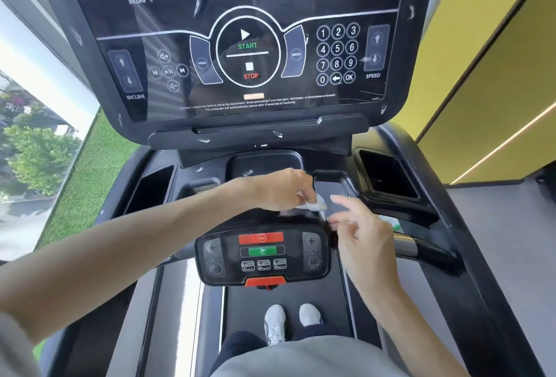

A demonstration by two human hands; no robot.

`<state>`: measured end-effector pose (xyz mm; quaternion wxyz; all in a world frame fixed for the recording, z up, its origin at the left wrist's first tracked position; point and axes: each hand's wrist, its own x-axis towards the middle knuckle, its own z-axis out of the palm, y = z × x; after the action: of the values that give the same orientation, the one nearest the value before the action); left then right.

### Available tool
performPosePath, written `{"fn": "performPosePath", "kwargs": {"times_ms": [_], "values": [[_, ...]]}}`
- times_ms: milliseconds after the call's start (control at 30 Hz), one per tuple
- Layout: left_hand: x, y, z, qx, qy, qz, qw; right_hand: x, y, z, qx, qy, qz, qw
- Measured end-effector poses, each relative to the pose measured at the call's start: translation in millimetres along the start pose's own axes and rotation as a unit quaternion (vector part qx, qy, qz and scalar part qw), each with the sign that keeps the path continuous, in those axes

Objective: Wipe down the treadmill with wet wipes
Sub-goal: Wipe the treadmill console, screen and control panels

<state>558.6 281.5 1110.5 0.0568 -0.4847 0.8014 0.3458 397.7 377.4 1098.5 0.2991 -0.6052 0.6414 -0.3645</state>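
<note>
Treadmill (258,131) console and deck are filling my view. I am watching a person standing on the belt (240,310), both arms reaching over the small control panel (261,253) on the handlebar.

The left hand (282,190) is gripping a bunched white wet wipe (314,205) between thumb and curled fingers. It is holding the wipe just above the glossy ledge behind that panel, to the right of the centre tray (264,166). I am reading that grip as a way of keeping the damp cloth gathered while it is being opened out.

The right hand (364,241) is hovering just beside it, index finger straight and the others loosely spread. Its thumb tip is lying at the wipe's lower edge, but I cannot tell whether it is pinching the cloth or only near it. I am judging that the two hands are unfolding the wipe so a flat face meets the surface, and that wiping of this ledge is not yet under way.

The left cup pocket (150,190) is showing me only a dark interior, and I cannot make out any contents. The right cup pocket (388,178) is equally dark, with a small glint low down that I cannot identify. The centre tray is giving back reflections and nothing I can name.

Something pale green and white (391,222) is peeking out past the right hand, below the right pocket. It is possibly the wipe pack, though it is mostly hidden.
</note>
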Motion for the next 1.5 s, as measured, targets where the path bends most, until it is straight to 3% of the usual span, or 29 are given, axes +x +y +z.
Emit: {"fn": "performPosePath", "kwargs": {"times_ms": [367,667,800,867,933,1000,1067,1233,1500], "values": [[38.3,-5.9,8.8,0.046,-0.025,-0.033,0.998,3.1,-4.8,-5.1,-0.014,-0.010,-0.020,1.000],[31.3,-3.1,-2.2,0.185,-0.020,-0.020,0.982,14.4,-0.5,-7.2,-0.007,-0.040,-0.009,0.999],[6.5,-17.9,-43.0,0.257,0.010,-0.091,0.962,31.9,0.3,-15.5,-0.022,-0.054,0.012,0.998],[-5.8,-26.0,-59.9,0.146,0.015,-0.120,0.982,43.4,-5.8,-18.5,0.005,-0.073,0.024,0.997],[-15.9,-25.8,-64.9,-0.100,0.045,-0.140,0.984,53.5,-14.5,-16.8,0.045,-0.100,0.027,0.994],[-26.6,-21.5,-64.8,-0.341,0.075,-0.108,0.931,61.1,-24.7,-12.4,0.083,-0.131,0.037,0.987],[-34.4,-20.4,-63.4,-0.453,0.078,-0.067,0.885,66.5,-35.1,-7.3,0.131,-0.158,0.055,0.977],[-48.2,-12.6,-61.5,-0.577,0.107,-0.031,0.809,75.6,-57.6,0.5,0.264,-0.184,0.098,0.942],[-64.2,-6.6,-63.2,-0.520,0.163,-0.034,0.838,85.5,-74.5,5.7,0.297,-0.229,0.092,0.922]]}}
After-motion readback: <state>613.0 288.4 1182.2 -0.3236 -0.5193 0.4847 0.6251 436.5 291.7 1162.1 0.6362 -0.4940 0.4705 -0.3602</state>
